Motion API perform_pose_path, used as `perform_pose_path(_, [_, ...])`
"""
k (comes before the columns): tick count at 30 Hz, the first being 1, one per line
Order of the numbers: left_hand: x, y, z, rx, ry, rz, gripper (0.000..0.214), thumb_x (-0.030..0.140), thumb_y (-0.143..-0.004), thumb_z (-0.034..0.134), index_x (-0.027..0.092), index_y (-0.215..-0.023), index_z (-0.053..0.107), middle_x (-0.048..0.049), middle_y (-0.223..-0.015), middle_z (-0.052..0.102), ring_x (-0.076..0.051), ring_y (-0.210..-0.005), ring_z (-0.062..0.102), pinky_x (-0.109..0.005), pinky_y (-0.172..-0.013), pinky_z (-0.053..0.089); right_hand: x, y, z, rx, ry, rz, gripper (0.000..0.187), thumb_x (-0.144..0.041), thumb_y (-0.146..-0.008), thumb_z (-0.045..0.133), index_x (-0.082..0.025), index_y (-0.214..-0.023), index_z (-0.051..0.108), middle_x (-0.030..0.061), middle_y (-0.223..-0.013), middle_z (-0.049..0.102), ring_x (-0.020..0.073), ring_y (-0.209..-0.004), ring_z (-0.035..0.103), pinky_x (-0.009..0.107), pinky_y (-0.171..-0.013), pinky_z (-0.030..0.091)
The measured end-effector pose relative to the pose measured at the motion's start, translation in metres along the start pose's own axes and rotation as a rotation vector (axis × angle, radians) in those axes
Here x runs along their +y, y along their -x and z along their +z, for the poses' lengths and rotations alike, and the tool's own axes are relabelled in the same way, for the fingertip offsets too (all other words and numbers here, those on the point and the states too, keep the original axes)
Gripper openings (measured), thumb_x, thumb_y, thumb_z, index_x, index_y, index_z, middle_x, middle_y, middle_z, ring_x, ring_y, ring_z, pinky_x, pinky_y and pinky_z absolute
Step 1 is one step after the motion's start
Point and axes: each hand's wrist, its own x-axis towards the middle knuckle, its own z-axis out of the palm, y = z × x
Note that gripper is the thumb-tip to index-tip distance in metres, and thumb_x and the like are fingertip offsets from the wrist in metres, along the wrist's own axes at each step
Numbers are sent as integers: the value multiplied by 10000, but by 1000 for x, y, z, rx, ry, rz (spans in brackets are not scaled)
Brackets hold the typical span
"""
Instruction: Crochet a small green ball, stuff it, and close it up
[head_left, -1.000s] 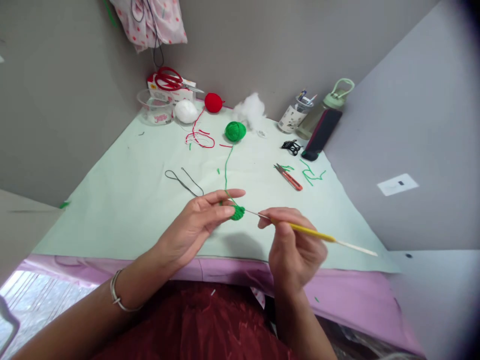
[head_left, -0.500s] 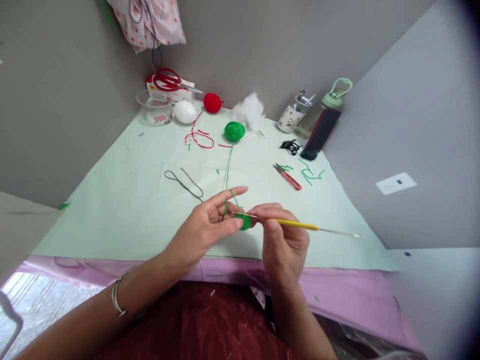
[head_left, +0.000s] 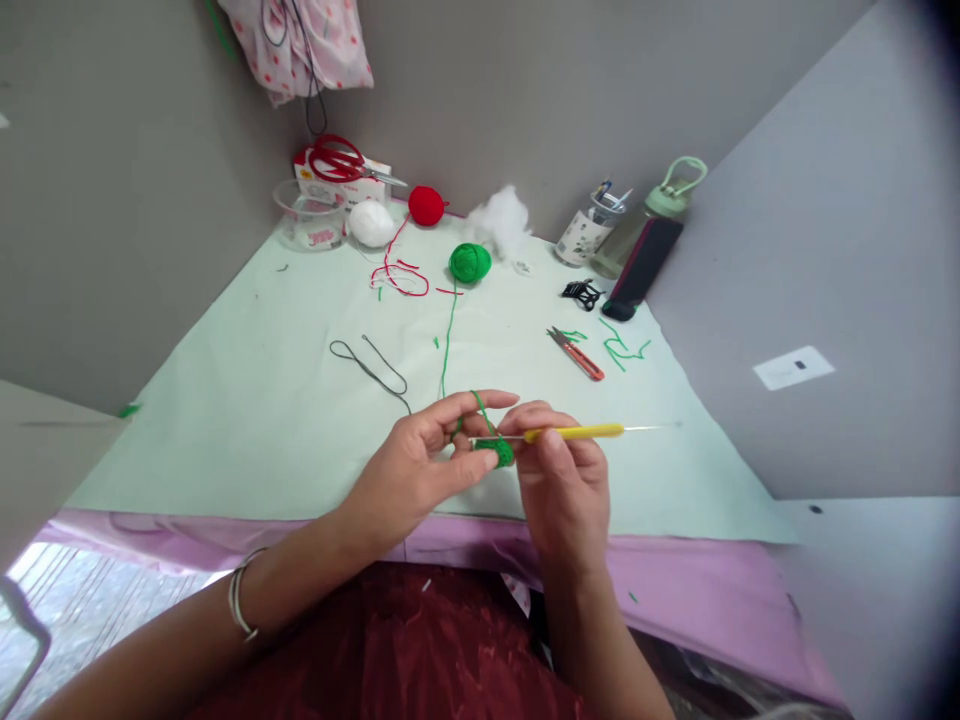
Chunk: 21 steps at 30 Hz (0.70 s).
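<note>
Between thumb and fingers, my left hand point(head_left: 420, 455) pinches a small green crochet piece point(head_left: 499, 453). Green yarn loops over its raised index finger and runs back to the green yarn ball point(head_left: 470, 263). My right hand point(head_left: 566, 480) is closed round the yellow grip of a crochet hook point(head_left: 592, 432). The hook's metal shaft points left and lies along the top of the green piece. Its far metal end sticks out to the right, blurred. Whether the hook tip sits inside a stitch, I cannot tell.
Thread snips point(head_left: 576, 354) and green yarn scraps point(head_left: 622, 347) lie to the right, near a black claw clip point(head_left: 583, 293). At the back stand a red yarn ball point(head_left: 427, 206), white stuffing point(head_left: 502, 222), a pen cup point(head_left: 589, 232) and a bottle point(head_left: 641, 235). A dark cord point(head_left: 367, 368) lies left.
The hook has levelled out and shifted slightly left with my right hand. My left hand and the green piece have moved a little right, and the yarn strand now slants further left.
</note>
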Motion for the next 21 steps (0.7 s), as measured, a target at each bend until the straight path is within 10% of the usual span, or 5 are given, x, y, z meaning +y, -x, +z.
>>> perform_pose_path(15, [3,3,-5,115,-146,46,367,299,-885,777,309,-1252,755,-4,-968,656,-161,-914,568,-299,-889,432,-2,-1,0,32,-66,-26,211,-314,-1045,564,-241,-931,726,22,-871,774,129,-662,640,287,-634,531])
perform_pose_path(21, [6,5,0,221,-391,142,377,224,-884,730,271,-1257,754,18,-815,578,-155,-804,526,-316,-911,439,-9,8,-4,-32,368,-293,249,-184,-1053,504,-268,-1089,735,40,-965,773,174,-786,698,360,-720,575])
